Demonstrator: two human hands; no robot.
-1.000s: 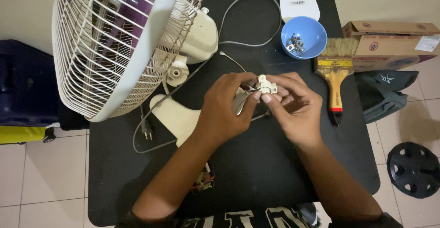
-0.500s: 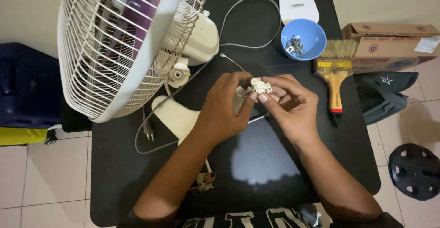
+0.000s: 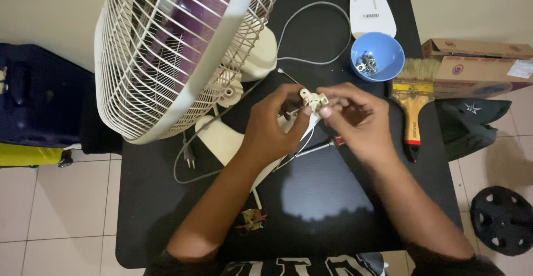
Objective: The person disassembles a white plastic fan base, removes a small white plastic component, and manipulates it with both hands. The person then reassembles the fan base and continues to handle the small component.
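Cream plastic switch part [image 3: 312, 99] pinched between left hand [image 3: 273, 125] and right hand [image 3: 355, 122] (long axis roughly left-right).

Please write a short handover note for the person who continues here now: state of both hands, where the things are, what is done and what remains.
Left hand and right hand: both pinch the small cream plastic part over the black table.
Fan lies tilted at left, its plug loose on the table.
Screwdriver lies under the hands; blue bowl holds removed screws; paintbrush at right.
Done: the part is off the fan.
Left: the part is not yet refitted.
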